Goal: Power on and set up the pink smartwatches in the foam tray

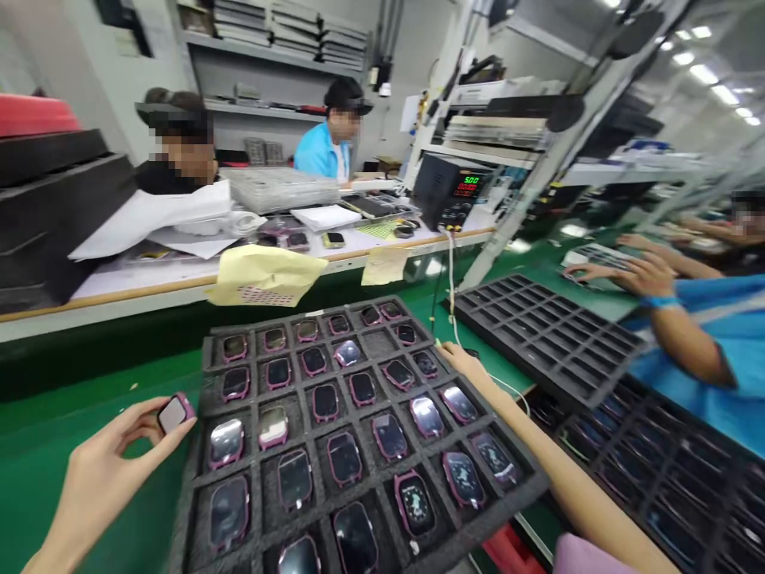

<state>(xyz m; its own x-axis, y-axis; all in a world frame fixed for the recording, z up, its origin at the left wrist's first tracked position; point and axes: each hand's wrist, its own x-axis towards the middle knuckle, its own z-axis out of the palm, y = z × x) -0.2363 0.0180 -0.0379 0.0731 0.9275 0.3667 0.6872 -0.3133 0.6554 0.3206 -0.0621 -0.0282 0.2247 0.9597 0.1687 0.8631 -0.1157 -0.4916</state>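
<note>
Beside the left edge of a black foam tray (254, 478), a purple-cased smartwatch (173, 413) is held tilted over the green table (36, 454), its pale screen facing up. The left hand (101, 466) has its grip narrowed on the watch, thumb and fingers at its edges. The piece looks light and rigid, with glass likely slick and easily scratched; the sides of the case offer the safest hold, off the screen. More purple-cased watches (362, 388) lie in the tray's compartments. The foam looks soft and may flex, so the tray would best be taken by opposite edges and kept level.

At the tray's far right side is the right hand (459, 363); whether its grip holds anything, one cannot tell. Beyond, a white cable (453, 275) hangs from a power supply (445, 191). To the right, a co-worker's hands (649, 275) are busy past a second black tray (553, 343).
</note>
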